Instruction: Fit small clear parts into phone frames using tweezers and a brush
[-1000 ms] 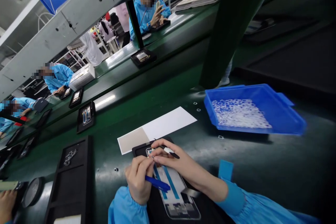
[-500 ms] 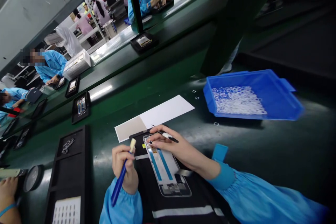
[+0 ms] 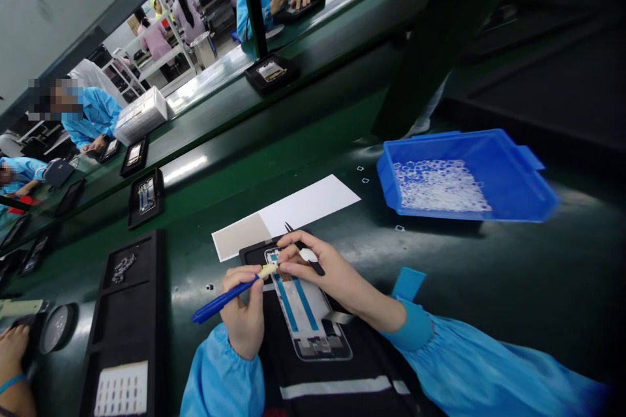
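A blue pen-like tool (image 3: 222, 303) with a pale yellow tip is pinched in my left hand (image 3: 244, 316), its tip pointing right over the top of the phone frame. My right hand (image 3: 325, 267) has dark tweezers (image 3: 315, 262) between its fingers, their points directed up and left. The fingertips of both hands nearly meet near the tool's tip; any small part between them is too small to make out. Below them, the phone frame (image 3: 306, 313) with two blue strips lies in a black holder (image 3: 274, 358).
A blue bin (image 3: 513, 176) of small white pieces stands at right, loose ones beside it. A white card (image 3: 308, 205) lies behind my hands. At left are a black compartment tray (image 3: 156, 313), a round dish (image 3: 56, 328) and another person's hand (image 3: 14, 345). Co-workers sit across the bench.
My left hand has turned the blue tool from steep to nearly level, bringing its tip to the right fingertips. A small dark piece now shows on the bench left of my left hand.
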Demonstrator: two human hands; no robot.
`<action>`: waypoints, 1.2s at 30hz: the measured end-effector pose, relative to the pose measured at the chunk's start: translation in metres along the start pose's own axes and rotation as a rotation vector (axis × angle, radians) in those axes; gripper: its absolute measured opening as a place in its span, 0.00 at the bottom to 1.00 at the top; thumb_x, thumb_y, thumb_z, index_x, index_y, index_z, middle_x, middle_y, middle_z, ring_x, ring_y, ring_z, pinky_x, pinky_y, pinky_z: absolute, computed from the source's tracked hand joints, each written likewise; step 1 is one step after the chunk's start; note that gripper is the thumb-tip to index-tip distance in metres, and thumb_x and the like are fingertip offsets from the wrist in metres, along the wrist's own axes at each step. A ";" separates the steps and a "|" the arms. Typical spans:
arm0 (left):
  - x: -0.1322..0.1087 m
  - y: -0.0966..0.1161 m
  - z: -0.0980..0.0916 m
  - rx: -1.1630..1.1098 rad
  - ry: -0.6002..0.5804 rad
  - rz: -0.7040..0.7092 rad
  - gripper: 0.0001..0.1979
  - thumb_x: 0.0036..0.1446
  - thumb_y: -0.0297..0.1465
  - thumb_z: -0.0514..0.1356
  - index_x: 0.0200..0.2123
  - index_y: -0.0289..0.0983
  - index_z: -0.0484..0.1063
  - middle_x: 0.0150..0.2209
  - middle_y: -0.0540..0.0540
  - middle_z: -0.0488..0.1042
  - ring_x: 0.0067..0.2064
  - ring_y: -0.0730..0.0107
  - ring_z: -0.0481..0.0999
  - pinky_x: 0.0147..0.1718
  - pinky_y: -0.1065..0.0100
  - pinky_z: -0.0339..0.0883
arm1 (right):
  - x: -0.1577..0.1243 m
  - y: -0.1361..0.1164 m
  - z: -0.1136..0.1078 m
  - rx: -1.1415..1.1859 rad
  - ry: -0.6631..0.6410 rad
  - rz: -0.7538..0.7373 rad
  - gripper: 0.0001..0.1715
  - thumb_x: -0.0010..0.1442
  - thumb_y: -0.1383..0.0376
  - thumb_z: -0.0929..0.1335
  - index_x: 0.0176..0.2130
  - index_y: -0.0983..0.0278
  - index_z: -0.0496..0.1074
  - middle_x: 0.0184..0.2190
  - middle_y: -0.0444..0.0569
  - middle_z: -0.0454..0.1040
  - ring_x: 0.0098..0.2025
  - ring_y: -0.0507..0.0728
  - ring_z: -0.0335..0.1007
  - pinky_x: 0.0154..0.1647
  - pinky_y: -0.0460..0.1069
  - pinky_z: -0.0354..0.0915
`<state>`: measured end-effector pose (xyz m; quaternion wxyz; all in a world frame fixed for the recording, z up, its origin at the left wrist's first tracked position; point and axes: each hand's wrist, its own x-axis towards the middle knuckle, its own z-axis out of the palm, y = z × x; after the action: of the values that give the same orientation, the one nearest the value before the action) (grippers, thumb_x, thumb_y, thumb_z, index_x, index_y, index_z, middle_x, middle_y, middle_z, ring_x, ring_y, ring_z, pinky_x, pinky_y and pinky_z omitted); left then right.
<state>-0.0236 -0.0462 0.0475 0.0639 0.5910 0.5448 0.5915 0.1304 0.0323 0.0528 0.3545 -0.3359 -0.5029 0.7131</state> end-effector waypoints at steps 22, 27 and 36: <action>0.001 0.000 0.000 0.179 -0.018 0.254 0.02 0.62 0.26 0.60 0.36 0.37 0.69 0.35 0.47 0.80 0.36 0.69 0.82 0.35 0.68 0.76 | -0.002 -0.004 0.002 0.028 0.008 0.006 0.19 0.52 0.55 0.72 0.40 0.60 0.68 0.33 0.46 0.79 0.36 0.57 0.78 0.42 0.54 0.74; -0.002 -0.005 0.000 0.070 -0.011 0.109 0.02 0.62 0.25 0.60 0.37 0.37 0.69 0.35 0.47 0.79 0.37 0.70 0.81 0.38 0.67 0.75 | -0.001 -0.004 0.003 0.012 -0.014 0.058 0.23 0.49 0.53 0.74 0.41 0.60 0.69 0.37 0.48 0.80 0.35 0.57 0.78 0.41 0.54 0.74; 0.000 0.000 0.004 -0.056 -0.066 -0.028 0.06 0.64 0.33 0.59 0.35 0.37 0.68 0.34 0.45 0.78 0.36 0.67 0.80 0.37 0.65 0.75 | 0.004 0.012 -0.002 0.067 0.037 0.145 0.30 0.40 0.48 0.77 0.39 0.60 0.72 0.31 0.50 0.80 0.34 0.62 0.79 0.41 0.55 0.76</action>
<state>-0.0201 -0.0437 0.0465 0.1066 0.6006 0.5340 0.5854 0.1275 0.0340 0.0407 0.3221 -0.3728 -0.4464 0.7470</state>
